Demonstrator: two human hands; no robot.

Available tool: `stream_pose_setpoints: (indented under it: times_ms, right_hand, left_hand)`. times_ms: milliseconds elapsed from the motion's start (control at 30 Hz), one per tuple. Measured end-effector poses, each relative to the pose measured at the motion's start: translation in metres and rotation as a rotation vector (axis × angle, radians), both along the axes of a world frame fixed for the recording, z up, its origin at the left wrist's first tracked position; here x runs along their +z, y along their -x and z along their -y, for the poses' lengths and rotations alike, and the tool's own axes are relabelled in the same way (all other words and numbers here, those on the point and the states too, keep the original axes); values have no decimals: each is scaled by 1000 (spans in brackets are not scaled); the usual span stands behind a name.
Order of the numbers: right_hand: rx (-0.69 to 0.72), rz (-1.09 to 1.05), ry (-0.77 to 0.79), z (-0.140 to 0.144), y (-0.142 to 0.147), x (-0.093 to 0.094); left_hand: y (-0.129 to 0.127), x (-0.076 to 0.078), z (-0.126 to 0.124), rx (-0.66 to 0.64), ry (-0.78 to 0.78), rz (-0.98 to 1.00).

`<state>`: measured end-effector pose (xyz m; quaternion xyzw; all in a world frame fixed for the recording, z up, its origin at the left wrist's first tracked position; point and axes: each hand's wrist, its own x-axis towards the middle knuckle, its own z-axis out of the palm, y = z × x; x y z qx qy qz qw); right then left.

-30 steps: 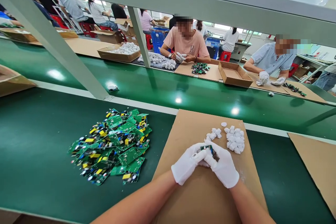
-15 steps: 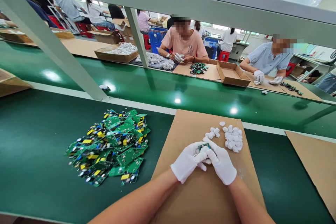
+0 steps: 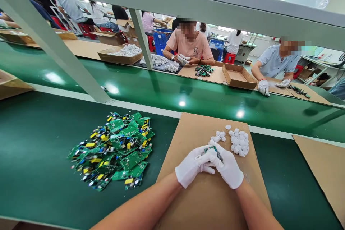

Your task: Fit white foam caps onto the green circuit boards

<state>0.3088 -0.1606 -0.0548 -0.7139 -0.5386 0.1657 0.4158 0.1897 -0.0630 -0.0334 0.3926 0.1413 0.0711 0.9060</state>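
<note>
Both grips are pressed together on one small green circuit board (image 3: 215,148), which peeks out between the gloved fingertips. Left hand (image 3: 192,165) and right hand (image 3: 229,168) meet over the middle of the cardboard sheet (image 3: 188,129) on the bench (image 3: 32,143), and both touch the board, so neither is nearer. Its long side cannot be told. Just past the fingers lie the white plastic caps (image 3: 239,141), near the right hand. Well off to the left sits the big pile of circuit boards (image 3: 114,147). Nothing lies between the hands and the caps. Other people work across the green belt (image 3: 161,90).
</note>
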Motion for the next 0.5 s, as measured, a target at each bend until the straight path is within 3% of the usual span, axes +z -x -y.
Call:
stream_pose_setpoints:
  times_ms: [133,267,500]
  right_hand:
    - [21,-80,-58,3,0,3]
    - [-41,-105,-9,3,2,7]
    - [-71,-115,-58,2,7,5]
  left_hand:
    - [1,1,-1,-19,-71,-3]
    - [2,6,0,-57,-178,8]
    - [2,4,1,74,-342,-75]
